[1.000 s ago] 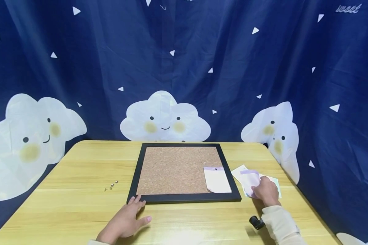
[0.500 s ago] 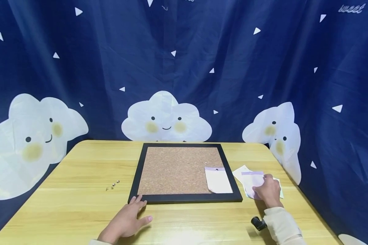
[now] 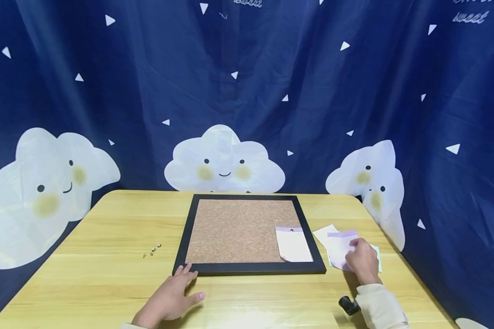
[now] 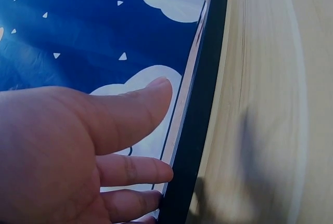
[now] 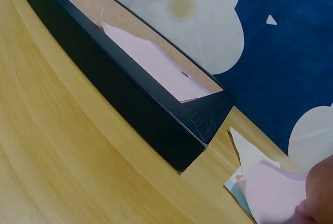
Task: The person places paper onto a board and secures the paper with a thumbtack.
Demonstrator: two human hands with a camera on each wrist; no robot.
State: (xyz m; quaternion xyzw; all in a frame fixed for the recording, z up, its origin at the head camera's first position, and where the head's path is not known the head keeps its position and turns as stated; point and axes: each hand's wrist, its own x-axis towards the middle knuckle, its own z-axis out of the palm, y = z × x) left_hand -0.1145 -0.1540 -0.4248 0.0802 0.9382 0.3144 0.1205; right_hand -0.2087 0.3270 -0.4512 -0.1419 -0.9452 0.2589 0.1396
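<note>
A cork board in a black frame lies on the table. A pale note sheet with a purple top strip sits at its lower right, a small dark pushpin in the strip. My left hand rests its spread fingertips on the frame's near left corner. To the right of the board, my right hand pinches the right side of a pale purple note sheet, which bows slightly in the right wrist view. Beneath it lie a white paper and a light blue-green paper.
Several small metallic pushpins lie on the wooden table left of the board. A dark blue curtain with white clouds hangs behind the table. A black device sticks out from the right sleeve.
My right hand has shifted slightly at the purple note sheet, whose curled right side now spreads flatter. The left hand stays at the frame corner. The head view has tilted a little.
</note>
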